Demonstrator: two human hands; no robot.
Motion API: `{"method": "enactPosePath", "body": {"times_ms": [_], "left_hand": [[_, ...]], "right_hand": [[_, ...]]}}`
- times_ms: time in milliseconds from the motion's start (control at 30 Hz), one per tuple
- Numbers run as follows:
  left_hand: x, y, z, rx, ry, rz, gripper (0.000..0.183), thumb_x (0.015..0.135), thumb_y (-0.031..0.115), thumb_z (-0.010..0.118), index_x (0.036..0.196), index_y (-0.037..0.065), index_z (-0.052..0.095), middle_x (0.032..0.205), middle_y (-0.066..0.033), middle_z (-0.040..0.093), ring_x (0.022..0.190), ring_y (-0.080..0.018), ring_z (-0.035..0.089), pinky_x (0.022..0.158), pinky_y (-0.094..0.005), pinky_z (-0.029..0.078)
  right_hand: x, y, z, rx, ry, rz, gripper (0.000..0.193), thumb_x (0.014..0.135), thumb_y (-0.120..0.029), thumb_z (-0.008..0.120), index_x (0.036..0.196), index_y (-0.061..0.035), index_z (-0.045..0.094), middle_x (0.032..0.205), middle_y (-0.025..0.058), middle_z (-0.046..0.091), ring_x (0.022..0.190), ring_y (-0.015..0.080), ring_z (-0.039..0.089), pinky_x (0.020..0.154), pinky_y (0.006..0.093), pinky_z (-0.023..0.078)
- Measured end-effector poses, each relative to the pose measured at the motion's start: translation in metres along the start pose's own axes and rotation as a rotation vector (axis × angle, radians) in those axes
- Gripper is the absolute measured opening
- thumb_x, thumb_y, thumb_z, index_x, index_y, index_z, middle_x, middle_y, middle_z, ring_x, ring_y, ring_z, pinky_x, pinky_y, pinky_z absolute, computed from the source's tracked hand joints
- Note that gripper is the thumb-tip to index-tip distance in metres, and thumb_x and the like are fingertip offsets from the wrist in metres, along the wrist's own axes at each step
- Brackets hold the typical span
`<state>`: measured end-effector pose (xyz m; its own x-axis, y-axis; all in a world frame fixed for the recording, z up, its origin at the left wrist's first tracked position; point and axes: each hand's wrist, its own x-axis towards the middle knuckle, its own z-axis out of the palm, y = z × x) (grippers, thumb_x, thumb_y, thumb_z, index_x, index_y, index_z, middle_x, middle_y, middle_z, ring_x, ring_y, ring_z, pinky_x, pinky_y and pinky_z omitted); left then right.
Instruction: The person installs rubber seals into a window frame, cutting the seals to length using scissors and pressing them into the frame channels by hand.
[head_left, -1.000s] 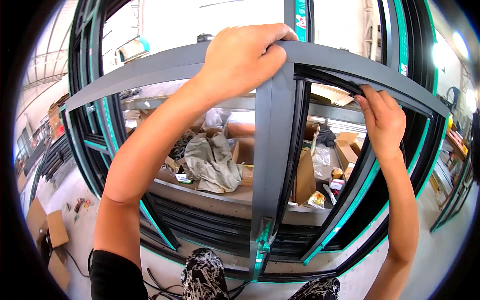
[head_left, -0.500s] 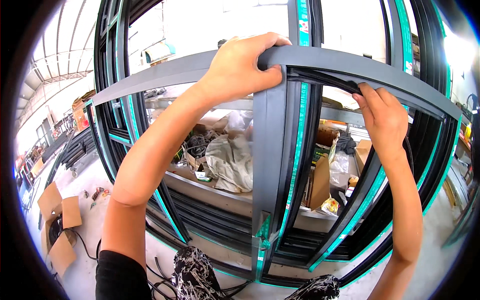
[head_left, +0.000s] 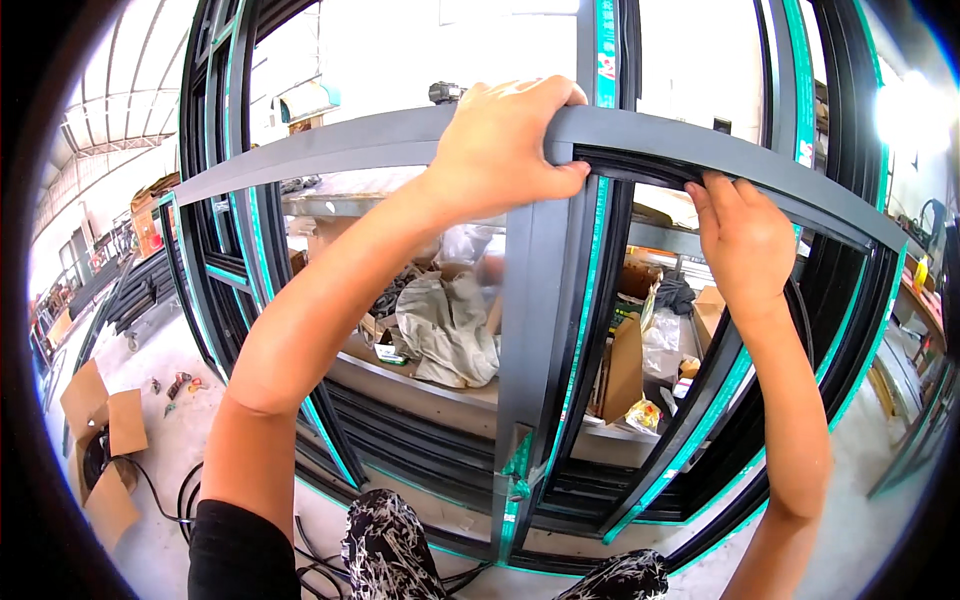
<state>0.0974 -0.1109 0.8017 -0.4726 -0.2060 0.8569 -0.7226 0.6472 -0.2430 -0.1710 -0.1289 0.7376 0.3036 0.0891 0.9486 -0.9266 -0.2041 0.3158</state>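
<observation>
A grey metal window frame (head_left: 330, 160) stands in front of me, its top rail curving across the view and an upright bar (head_left: 533, 330) running down from the middle. My left hand (head_left: 510, 145) is wrapped over the top rail where the upright meets it. Its thumb rests at the corner beside the end of a black rubber strip (head_left: 640, 167). This strip runs along the underside of the rail toward my right hand (head_left: 742, 230). My right fingers pinch it against the rail; the fingertips are partly hidden. A loose length of strip (head_left: 800, 310) hangs behind my right wrist.
More dark frames with green tape (head_left: 735, 395) stand close behind. Through the openings shows a shelf with a crumpled pale sheet (head_left: 450, 330) and boxes. An open cardboard box (head_left: 125, 420) with coiled black strip sits on the floor at left. Black strip (head_left: 320, 575) lies near my knees.
The slanting piece of strip now lies up against the rail. My right hand has shifted slightly left along it. My left thumb has moved down to the corner.
</observation>
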Motion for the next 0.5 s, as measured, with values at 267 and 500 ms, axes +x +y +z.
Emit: {"method": "enactPosePath", "body": {"times_ms": [267, 500], "left_hand": [[0.003, 0.012, 0.025, 0.182, 0.184, 0.051, 0.037, 0.073, 0.02, 0.079, 0.102, 0.005, 0.061, 0.089, -0.0134, 0.068, 0.086, -0.0337, 0.066, 0.075, -0.0449, 0.049], [0.005, 0.01, 0.024, 0.235, 0.156, 0.063, 0.038, 0.073, 0.017, 0.078, 0.104, 0.005, 0.059, 0.086, -0.0134, 0.065, 0.084, -0.0347, 0.064, 0.076, -0.0461, 0.049]], "right_hand": [[-0.001, -0.008, 0.004, 0.025, 0.021, 0.043, 0.016, 0.086, -0.021, 0.075, 0.09, -0.0066, 0.07, 0.066, 0.0095, 0.059, 0.058, 0.0291, 0.06, 0.053, 0.039, 0.048], [-0.002, -0.013, 0.012, 0.026, 0.075, 0.063, 0.014, 0.086, -0.02, 0.074, 0.086, -0.0067, 0.069, 0.066, 0.009, 0.06, 0.058, 0.0288, 0.06, 0.052, 0.0389, 0.047]]}}
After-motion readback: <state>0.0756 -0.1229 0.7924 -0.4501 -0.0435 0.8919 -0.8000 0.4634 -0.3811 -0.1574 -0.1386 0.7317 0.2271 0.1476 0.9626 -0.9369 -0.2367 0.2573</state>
